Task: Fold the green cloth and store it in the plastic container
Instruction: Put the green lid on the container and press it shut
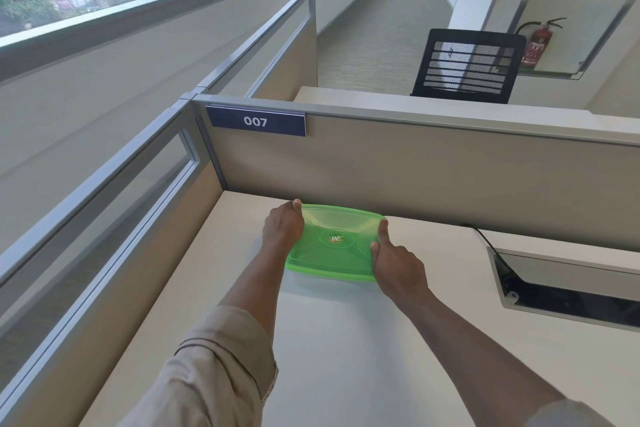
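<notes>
A translucent green plastic container point(334, 241) with its lid on lies on the white desk point(346, 340), close to the beige partition. My left hand point(282, 227) grips its left edge, fingers wrapped over the far corner. My right hand point(394, 262) holds its right edge, thumb pressed on the lid. A round logo sits at the lid's centre. The green cloth is not visible; I cannot tell whether it is inside the container.
A beige partition point(433, 177) with a "007" sign point(256, 121) walls the desk's far side, and a glazed divider runs along the left. An open cable hatch point(568, 284) with a black cable is at the right. A black mesh chair point(467, 66) stands beyond.
</notes>
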The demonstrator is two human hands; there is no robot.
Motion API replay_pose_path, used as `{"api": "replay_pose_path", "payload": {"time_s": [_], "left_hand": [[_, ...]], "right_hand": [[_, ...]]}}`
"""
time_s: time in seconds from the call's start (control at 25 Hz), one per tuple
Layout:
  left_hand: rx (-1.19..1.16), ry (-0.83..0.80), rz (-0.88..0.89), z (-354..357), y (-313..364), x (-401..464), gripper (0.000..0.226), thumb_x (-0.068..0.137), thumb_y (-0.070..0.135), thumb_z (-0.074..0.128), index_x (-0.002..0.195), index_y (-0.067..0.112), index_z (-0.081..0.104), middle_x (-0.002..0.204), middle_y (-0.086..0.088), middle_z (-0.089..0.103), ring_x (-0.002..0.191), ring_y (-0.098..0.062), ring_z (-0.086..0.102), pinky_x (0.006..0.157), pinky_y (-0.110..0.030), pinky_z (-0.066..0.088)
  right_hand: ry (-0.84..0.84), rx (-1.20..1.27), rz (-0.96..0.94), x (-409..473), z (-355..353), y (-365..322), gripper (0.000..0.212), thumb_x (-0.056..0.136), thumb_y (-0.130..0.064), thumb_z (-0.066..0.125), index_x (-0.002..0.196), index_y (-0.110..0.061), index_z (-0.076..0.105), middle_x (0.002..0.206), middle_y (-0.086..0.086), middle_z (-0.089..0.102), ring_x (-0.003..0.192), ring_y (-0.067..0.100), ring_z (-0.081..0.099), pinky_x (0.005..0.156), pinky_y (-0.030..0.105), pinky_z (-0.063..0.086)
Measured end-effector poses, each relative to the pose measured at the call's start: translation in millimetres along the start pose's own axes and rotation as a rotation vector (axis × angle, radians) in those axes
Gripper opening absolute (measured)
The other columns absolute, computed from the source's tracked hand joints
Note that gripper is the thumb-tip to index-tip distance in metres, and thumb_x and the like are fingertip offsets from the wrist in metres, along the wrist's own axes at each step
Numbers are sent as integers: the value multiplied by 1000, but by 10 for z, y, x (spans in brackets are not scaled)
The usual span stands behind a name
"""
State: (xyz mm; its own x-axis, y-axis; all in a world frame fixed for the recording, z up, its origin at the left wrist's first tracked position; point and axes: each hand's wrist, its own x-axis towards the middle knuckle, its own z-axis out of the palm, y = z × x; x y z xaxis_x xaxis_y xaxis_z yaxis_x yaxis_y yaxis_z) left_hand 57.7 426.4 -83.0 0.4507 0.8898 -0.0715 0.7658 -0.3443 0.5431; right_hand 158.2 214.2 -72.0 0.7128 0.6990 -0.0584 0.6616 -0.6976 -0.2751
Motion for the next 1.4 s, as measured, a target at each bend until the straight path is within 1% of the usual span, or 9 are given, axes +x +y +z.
{"api": "replay_pose_path", "payload": {"time_s": [0.28,0.52,0.8,1.0,1.08,1.12,1.24,1.32,1.4], "left_hand": [[32,-28,28,7,-19,62,56,105,39,20,109,4,63,114,-25,64,103,-43,58,77,-39,40],[35,-43,13,-7,-18,71,55,105,38,20,113,4,63,117,-25,63,107,-43,57,82,-40,42],[-32,58,-57,-8,49,-95,47,103,40,26,112,5,56,113,-25,62,104,-44,57,79,-43,43],[85,122,57,-25,98,-365,32,100,33,39,113,6,52,114,-17,56,103,-40,56,76,-43,42],[150,174,189,-27,79,-504,32,98,29,46,120,7,52,119,-14,56,105,-36,55,81,-44,44],[171,168,265,-18,68,-549,35,97,27,47,127,8,51,127,-14,55,112,-34,54,89,-44,44],[250,39,433,50,59,-654,51,100,28,43,146,7,37,156,-13,32,144,-29,28,117,-44,23],[270,-40,456,90,70,-693,56,102,33,36,152,9,26,162,-9,18,150,-27,12,121,-45,11],[280,-60,459,122,54,-709,59,104,37,32,154,10,20,163,-7,13,151,-25,8,122,-45,8]], "right_hand": [[10,1,-14,21,12,9,55,103,-35,20,153,-19,4,85,13,66,80,35,62,64,38,40],[14,12,-16,26,17,12,56,103,-36,20,154,-20,4,86,12,65,81,35,61,65,38,41],[22,13,-4,27,19,-9,55,103,-35,21,154,-20,5,88,12,66,82,35,62,64,37,39],[34,32,28,17,55,10,55,102,-35,22,153,-23,7,92,13,65,84,35,63,66,38,41],[34,35,50,25,43,-15,55,101,-37,26,152,-22,12,104,14,61,91,36,60,70,39,44],[52,8,48,32,37,-23,56,100,-38,30,151,-19,17,113,14,57,96,36,58,73,40,45],[203,-54,-30,86,31,-74,59,96,-40,44,145,-8,34,129,16,51,109,34,52,86,43,45],[202,-42,-125,129,20,-178,60,95,-38,47,143,-4,36,138,18,47,125,34,45,101,44,39],[127,-47,-190,125,53,-293,60,97,-37,42,146,-3,30,150,17,36,138,33,31,112,43,28]]}}
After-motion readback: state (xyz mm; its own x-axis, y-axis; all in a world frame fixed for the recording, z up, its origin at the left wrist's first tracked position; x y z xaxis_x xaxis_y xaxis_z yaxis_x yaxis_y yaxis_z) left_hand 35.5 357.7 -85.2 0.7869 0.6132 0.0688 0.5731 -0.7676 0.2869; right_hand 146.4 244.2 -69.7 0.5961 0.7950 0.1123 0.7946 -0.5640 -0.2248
